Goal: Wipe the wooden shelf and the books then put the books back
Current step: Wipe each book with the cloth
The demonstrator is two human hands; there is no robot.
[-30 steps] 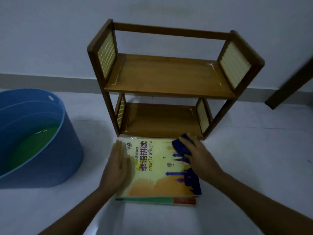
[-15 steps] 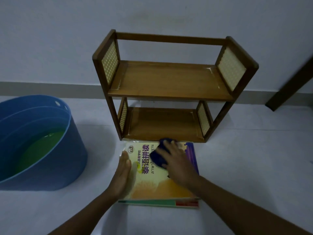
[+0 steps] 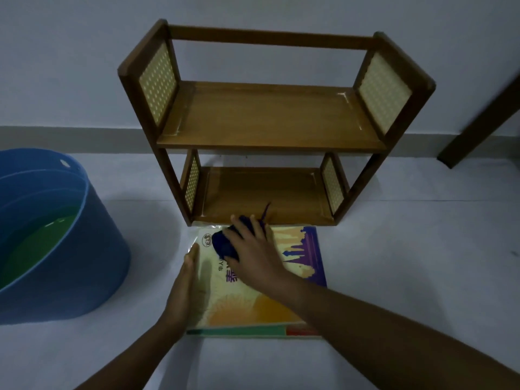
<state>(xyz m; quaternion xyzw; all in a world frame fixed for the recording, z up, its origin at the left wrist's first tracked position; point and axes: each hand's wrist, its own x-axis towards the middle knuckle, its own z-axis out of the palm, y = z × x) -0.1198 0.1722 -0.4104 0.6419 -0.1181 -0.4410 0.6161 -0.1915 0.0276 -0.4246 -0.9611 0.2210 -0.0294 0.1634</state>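
Note:
A two-tier wooden shelf (image 3: 267, 119) with woven side panels stands against the wall, both boards bare. In front of it a yellow book (image 3: 253, 305) with a purple skyline lies flat on the floor, on top of at least one other book. My right hand (image 3: 253, 254) presses a dark blue cloth (image 3: 225, 244) onto the cover's upper left. My left hand (image 3: 183, 291) lies flat with fingers together along the book's left edge, steadying it.
A blue tub (image 3: 56, 237) holding greenish water stands on the floor to the left. A dark wooden leg (image 3: 478, 122) slants at the far right. White floor spreads to the right of the books.
My right hand has slid the cloth across the cover from its upper right corner to its upper left. The left hand stays at the book's left edge.

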